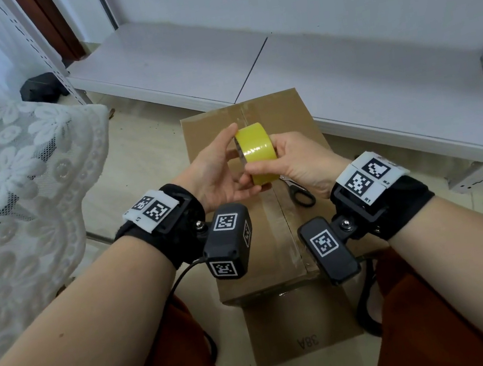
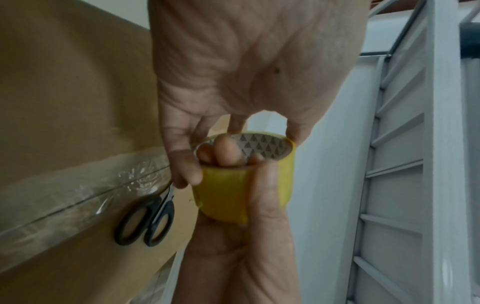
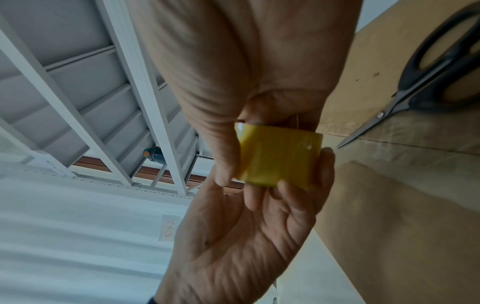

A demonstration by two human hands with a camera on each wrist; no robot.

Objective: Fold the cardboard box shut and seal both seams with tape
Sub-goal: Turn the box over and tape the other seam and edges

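Two hands meet on one roll of yellow tape [image 1: 257, 152], held in the air above the far half of the cardboard box [image 1: 219, 129]. Your left hand [image 1: 216, 174] cups the roll from the left, with the index finger stretched over its far rim and the other fingers curled round beneath it. Your right hand [image 1: 290, 159] grips it from the right: the thumb lies across the yellow outer face, and the left wrist view shows its fingertips [image 2: 221, 152] tucked inside the patterned cardboard core. Neither hand touches the box.

The box stands on the floor between your knees, its top flaps folded flat. A strip of clear tape [image 1: 279, 208] runs along the middle seam from the near edge toward the far one, wrinkled in places. The black-handled scissors [image 1: 298, 192] lie closed on the right half of the box top, just beside that seam and under your right wrist, handles near you.

A white metal shelf [image 1: 183, 62] sits low on the floor beyond the box. A white lace cloth [image 1: 11, 175] hangs at the left.
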